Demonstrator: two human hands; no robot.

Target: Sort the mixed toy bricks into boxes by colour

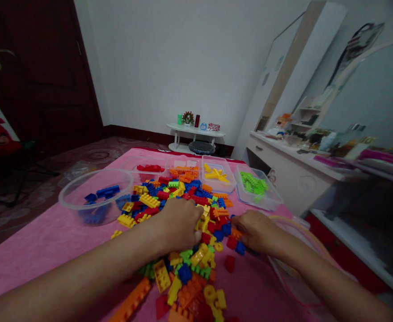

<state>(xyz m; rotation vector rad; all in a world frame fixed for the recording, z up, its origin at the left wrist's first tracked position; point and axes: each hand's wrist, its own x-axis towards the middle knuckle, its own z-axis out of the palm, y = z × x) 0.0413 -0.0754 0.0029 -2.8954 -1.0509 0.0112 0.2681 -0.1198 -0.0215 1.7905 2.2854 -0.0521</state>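
Observation:
My left hand (182, 223) reaches into the middle of a heap of mixed toy building bricks (149, 200). Its fingers curl downward among yellow and red pieces, and whatever they grip is hidden behind the hand. At the heap's right edge, my right hand (257, 230) rests low with bent fingers, beside an orange brick (236, 233) and a blue brick (240, 247). The fingertips are partly covered, so any piece in them does not show. A loose red brick (230, 263) lies on the pink cloth in front of it.
Behind the heap stand clear tubs of sorted bricks: a round tub (62, 199) with blue, a tub of red (151, 168), one of orange (184, 172), one of yellow (217, 174), one of green (255, 185). A clear lid-like piece (295, 230) lies by my right forearm.

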